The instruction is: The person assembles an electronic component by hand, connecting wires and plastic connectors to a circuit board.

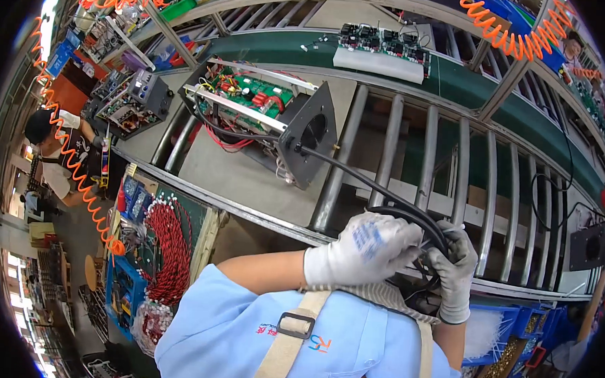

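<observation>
A thick black cable [374,186] runs from the black end panel [310,136] of an uncased electronic unit and is looped in front of my body. My right hand [456,265], in a white-grey work glove, is closed round the bundled loops. My left hand [375,246], gloved the same way, is closed at the coil's left side with its fingertips on the cable; what its fingers pinch is partly hidden. The unit has a green circuit board [249,98] between pale metal rails, with red wires hanging below. It lies on a flat grey board [248,179] on the conveyor.
Metal rollers [424,158] stretch to the right. Behind them, a green belt [282,51] carries a white foam block [377,65] with circuit boards. Red-black wires [169,250] lie at left. Blue bins [493,332] stand at lower right. A co-worker [58,149] is at far left. Orange coiled hoses [516,36] hang overhead.
</observation>
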Available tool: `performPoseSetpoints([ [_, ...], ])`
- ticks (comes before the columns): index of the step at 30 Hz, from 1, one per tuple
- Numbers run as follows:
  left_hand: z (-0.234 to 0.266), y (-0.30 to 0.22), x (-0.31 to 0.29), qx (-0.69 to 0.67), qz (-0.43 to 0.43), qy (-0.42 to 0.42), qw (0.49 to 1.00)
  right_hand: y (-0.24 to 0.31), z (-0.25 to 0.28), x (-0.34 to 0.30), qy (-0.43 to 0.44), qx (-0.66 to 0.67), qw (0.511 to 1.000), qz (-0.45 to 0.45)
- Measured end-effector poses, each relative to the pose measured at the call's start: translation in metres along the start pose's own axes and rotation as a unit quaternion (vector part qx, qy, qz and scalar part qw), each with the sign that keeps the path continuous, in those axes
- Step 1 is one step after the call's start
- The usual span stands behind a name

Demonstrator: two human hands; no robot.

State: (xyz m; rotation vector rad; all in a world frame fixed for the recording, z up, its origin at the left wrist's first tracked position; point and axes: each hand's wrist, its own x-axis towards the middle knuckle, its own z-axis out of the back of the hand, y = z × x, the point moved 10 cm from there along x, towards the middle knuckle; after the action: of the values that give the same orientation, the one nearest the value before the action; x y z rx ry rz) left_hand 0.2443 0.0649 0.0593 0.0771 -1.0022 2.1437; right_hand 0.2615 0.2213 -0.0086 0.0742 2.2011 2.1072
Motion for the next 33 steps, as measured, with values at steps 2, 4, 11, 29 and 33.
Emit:
performPoseSetpoints([
  [2,-0.022,0.012,-0.008,-0.028,0.04,0.032,0.998,0.004,-0.003,-0.005,0.012,-0.012,0.999,-0.04],
  [4,-0.036,0.01,-0.006,-0.044,0.059,0.073,0.995,0.002,0.0,-0.007,0.026,0.007,0.999,-0.042],
  [11,-0.063,0.021,0.013,-0.395,0.163,0.174,0.887,-0.014,0.013,-0.016,0.057,0.067,0.996,-0.033],
  [29,-0.07,0.044,0.016,-0.411,0.288,0.104,0.859,-0.006,0.005,-0.017,0.023,-0.041,0.996,0.07],
  [33,-0.063,0.043,0.013,-0.317,0.312,0.073,0.893,0.009,-0.003,-0.025,0.005,-0.217,0.96,0.176],
])
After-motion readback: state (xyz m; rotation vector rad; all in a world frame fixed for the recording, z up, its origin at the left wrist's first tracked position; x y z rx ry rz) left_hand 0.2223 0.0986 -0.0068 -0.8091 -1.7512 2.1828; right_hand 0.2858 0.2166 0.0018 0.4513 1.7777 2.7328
